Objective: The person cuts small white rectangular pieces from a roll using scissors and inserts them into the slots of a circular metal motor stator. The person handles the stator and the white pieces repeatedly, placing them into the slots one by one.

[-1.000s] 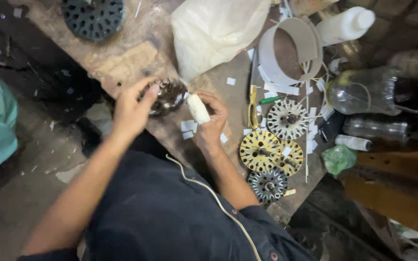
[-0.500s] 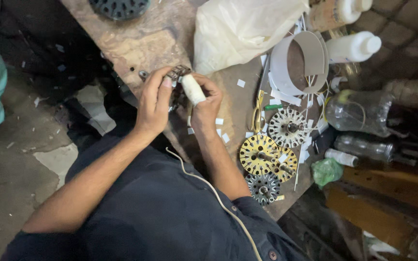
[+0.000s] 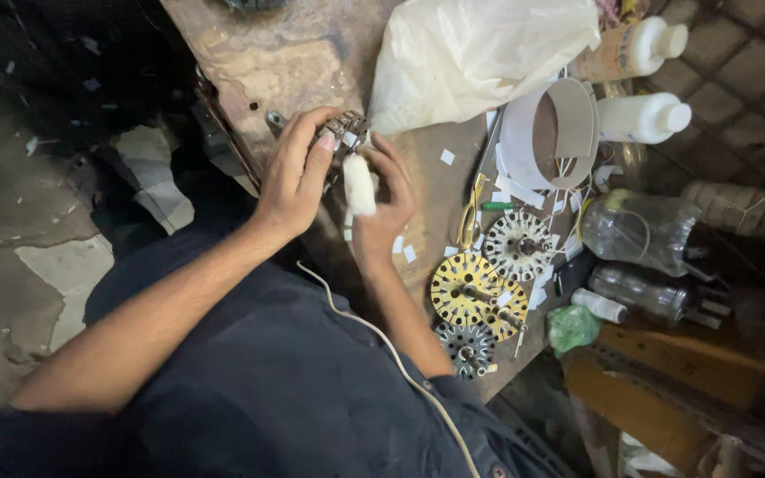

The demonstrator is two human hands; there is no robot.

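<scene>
At the tabletop edge, head view: both hands meet over one part.
Left hand [image 3: 294, 181]: fingers [image 3: 322, 146] curled around a small metal stator [image 3: 347, 133], gripping its rim.
Right hand [image 3: 382, 208]: fingers pinch a white roll [image 3: 359, 184], just below the stator.
Arms: both forearms angle up from the dark shirt.
Right of the fingers: yellow slotted discs [image 3: 471, 292] on the tabletop [image 3: 276, 62]; white plastic bag [image 3: 480, 53] above.

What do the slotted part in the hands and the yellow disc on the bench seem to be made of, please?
The slotted part looks like bare grey metal, dull with glinting edges. The yellow disc looks like stamped metal with a yellowish coating, its slots cleanly cut, though that is not certain.
</scene>
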